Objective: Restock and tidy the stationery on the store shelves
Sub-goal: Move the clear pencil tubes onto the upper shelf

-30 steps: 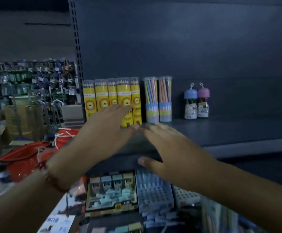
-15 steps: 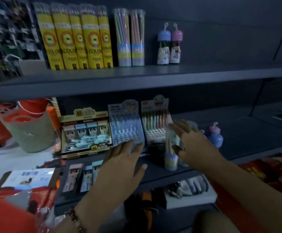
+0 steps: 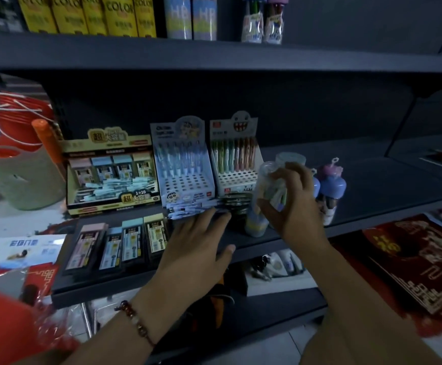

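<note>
Clear plastic pencil tube, tilted on the middle shelf, sits gripped in the right hand. At 9 o'clock, the flat left hand has slid forward since 0.5 s ago.

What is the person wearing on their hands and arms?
Both forearms are bare, with no sleeves reaching them and no gloves. The left hand has a beaded bracelet round its wrist, with brownish beads and one pale bead. The right hand shows no ring, watch or band.
</note>
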Demonstrator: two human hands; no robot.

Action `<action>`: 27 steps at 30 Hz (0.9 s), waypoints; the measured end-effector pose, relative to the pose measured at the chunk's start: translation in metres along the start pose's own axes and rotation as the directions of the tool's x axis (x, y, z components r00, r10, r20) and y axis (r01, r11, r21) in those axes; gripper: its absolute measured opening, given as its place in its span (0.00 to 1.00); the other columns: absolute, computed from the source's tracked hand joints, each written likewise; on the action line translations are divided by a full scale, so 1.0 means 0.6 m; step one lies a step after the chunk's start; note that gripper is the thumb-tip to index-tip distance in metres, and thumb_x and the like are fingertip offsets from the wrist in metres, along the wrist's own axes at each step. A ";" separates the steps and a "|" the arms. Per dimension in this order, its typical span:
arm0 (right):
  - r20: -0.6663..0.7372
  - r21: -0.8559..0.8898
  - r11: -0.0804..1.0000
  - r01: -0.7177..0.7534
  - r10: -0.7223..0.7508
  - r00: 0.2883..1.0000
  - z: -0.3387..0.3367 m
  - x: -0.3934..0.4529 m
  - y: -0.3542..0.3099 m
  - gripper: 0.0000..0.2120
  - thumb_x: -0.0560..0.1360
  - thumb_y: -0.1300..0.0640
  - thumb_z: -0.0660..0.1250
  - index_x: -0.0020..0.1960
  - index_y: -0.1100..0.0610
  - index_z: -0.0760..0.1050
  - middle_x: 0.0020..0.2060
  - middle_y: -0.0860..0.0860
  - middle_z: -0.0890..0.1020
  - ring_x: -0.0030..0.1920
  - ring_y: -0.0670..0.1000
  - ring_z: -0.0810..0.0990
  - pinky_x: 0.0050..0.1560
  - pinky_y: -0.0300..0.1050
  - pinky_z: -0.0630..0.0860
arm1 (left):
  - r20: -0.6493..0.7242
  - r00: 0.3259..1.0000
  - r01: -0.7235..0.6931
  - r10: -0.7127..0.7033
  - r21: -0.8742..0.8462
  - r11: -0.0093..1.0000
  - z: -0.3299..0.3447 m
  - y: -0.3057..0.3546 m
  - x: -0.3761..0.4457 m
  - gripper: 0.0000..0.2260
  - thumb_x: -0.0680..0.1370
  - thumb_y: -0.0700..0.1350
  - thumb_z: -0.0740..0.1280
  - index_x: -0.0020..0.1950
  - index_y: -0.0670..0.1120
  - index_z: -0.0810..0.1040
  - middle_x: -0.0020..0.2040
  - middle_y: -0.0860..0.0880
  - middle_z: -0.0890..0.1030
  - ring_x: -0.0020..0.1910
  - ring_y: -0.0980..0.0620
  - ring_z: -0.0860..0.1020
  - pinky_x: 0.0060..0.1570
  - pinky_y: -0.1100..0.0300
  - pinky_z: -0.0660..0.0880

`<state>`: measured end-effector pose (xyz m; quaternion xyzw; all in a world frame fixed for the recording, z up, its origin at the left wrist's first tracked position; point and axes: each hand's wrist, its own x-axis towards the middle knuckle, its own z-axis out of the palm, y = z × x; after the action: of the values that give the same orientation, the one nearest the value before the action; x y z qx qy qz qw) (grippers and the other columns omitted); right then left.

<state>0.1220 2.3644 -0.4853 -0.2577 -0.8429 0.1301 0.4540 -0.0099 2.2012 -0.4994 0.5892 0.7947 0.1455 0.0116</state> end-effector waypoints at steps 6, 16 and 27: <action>-0.061 0.174 0.982 -0.077 0.089 0.994 0.000 -0.013 -0.009 0.24 0.68 0.60 0.77 0.58 0.58 0.70 0.60 0.53 0.70 0.55 0.43 0.69 0.56 0.26 0.66 | -0.039 0.999 -0.035 0.030 -0.127 0.991 0.028 0.004 0.007 0.28 0.81 0.60 0.57 0.78 0.58 0.51 0.77 0.58 0.55 0.75 0.54 0.55 0.70 0.57 0.58; 0.076 0.499 0.818 -0.285 0.286 0.955 -0.020 -0.045 -0.070 0.21 0.68 0.52 0.75 0.58 0.44 0.74 0.57 0.51 0.78 0.53 0.46 0.80 0.52 0.46 0.80 | 0.084 0.995 0.104 -0.061 -0.772 0.627 0.039 0.045 -0.012 0.22 0.73 0.59 0.70 0.63 0.67 0.64 0.54 0.69 0.77 0.51 0.74 0.75 0.47 0.74 0.73; 0.696 0.489 0.636 -0.597 0.128 0.707 -0.068 -0.110 -0.111 0.33 0.71 0.51 0.73 0.67 0.31 0.61 0.54 0.24 0.76 0.54 0.25 0.74 0.48 0.26 0.74 | 0.103 0.981 0.132 -0.163 -0.974 0.184 0.001 0.035 -0.030 0.19 0.71 0.53 0.74 0.60 0.55 0.77 0.54 0.53 0.84 0.53 0.52 0.83 0.62 0.47 0.74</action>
<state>0.1651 2.2719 -0.4787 -0.1897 -0.7549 0.6002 0.1840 0.0155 2.1899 -0.4974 0.3678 0.5762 0.6199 0.3853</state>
